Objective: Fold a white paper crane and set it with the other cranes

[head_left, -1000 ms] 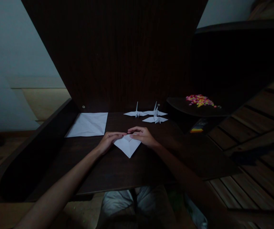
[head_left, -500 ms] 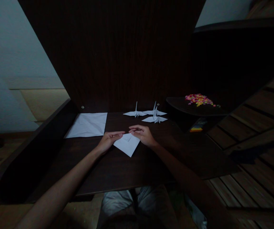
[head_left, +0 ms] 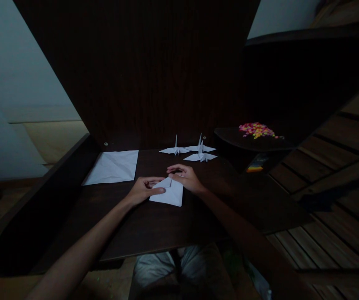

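At the far left of the dark surface [head_left: 135, 233], a white creased paper sheet [head_left: 112, 167] lies flat and open; its crease lines show, but no fold stands up in it. Just to its right, the left hand [head_left: 143, 190] is clamped on the folded paper [head_left: 171, 198], thumb pressed across its face and fingers along the upper left edge. This paper lies near the middle of the surface, between the two hands, a flat packet with a pointed flap at the top and no wings or neck shaped; it appears to be at an early stage of folding. The right hand [head_left: 186, 178] touches its upper right edge, thumb near the top point, fingers curved above; whether it pinches the paper I cannot tell. Beyond the hands stand three finished origami cranes [head_left: 176, 150], wings spread. Farther right, a heap of small bright pieces [head_left: 257, 130] rests on a low corner shelf [head_left: 244, 143].

Compared with half a second ago, the folded paper has turned: its corner then pointed at the person, and now a nearly straight edge faces them. The left thumb has moved from the upper edge onto the face. The open sheet and the cranes keep their places.
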`<state>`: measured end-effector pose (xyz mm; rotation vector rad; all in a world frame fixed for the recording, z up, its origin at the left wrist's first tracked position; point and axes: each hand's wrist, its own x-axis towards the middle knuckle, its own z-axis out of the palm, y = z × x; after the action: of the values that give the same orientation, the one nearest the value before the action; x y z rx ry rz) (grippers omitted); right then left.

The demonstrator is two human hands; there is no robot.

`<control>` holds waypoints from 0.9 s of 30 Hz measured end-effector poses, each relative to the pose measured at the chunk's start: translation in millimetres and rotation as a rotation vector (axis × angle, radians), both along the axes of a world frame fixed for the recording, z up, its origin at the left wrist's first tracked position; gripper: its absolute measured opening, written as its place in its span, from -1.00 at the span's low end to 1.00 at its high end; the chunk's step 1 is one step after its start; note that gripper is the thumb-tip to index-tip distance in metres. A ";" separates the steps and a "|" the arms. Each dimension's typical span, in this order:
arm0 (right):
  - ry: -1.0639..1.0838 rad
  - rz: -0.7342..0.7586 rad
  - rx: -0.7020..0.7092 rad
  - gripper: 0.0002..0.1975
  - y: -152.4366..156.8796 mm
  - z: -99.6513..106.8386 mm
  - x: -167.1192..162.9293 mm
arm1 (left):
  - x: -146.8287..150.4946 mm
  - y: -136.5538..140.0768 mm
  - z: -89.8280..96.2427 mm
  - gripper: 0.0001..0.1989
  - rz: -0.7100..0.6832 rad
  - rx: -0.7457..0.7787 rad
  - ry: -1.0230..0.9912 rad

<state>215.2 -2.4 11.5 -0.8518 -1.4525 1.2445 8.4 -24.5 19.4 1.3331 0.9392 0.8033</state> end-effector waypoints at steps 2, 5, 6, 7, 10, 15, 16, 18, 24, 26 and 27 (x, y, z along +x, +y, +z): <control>-0.014 -0.020 -0.008 -0.67 -0.9 2.1 -1.4 | 0.9 -0.1 -0.7 -0.44 -0.003 0.009 0.021; 0.003 -0.037 -0.065 -0.66 -3.1 5.0 -3.3 | 2.1 0.4 -2.1 -0.54 0.054 0.049 0.072; 0.019 -0.027 -0.097 -0.63 -3.7 5.2 -3.8 | 2.4 0.7 -2.4 -0.55 0.090 0.058 0.082; 0.037 -0.011 -0.130 -0.57 -4.3 4.8 -4.2 | 2.6 1.0 -2.5 -0.55 0.126 0.060 0.082; 0.078 0.048 -0.211 -0.33 -4.9 0.5 -5.8 | 3.3 1.5 -1.3 -0.53 0.217 0.026 0.029; 0.065 0.026 -0.261 -0.32 -3.4 -3.9 -8.0 | 4.9 1.3 2.6 -0.54 0.261 -0.096 -0.094; 0.072 0.004 -0.261 -0.32 -3.2 -3.0 -7.7 | 5.2 1.5 2.8 -0.54 0.247 -0.123 -0.122; 0.096 -0.036 -0.262 -0.31 -3.0 -0.3 -6.6 | 5.3 2.2 2.4 -0.54 0.210 -0.154 -0.173; -0.026 -0.112 -0.226 -0.42 -2.9 2.0 -5.0 | 4.7 4.2 -5.7 -0.65 0.130 -0.156 -0.135; -0.095 -0.113 -0.169 -0.54 -3.3 1.0 -6.2 | 4.7 4.5 -8.6 -0.65 0.115 -0.124 -0.073; -0.112 -0.105 -0.144 -0.59 -3.8 0.8 -6.8 | 4.6 4.6 -9.6 -0.65 0.117 -0.103 -0.046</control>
<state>208.4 -6.2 12.3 -1.0964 -1.3991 1.2501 13.0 -19.9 9.8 1.1751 1.0159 0.8595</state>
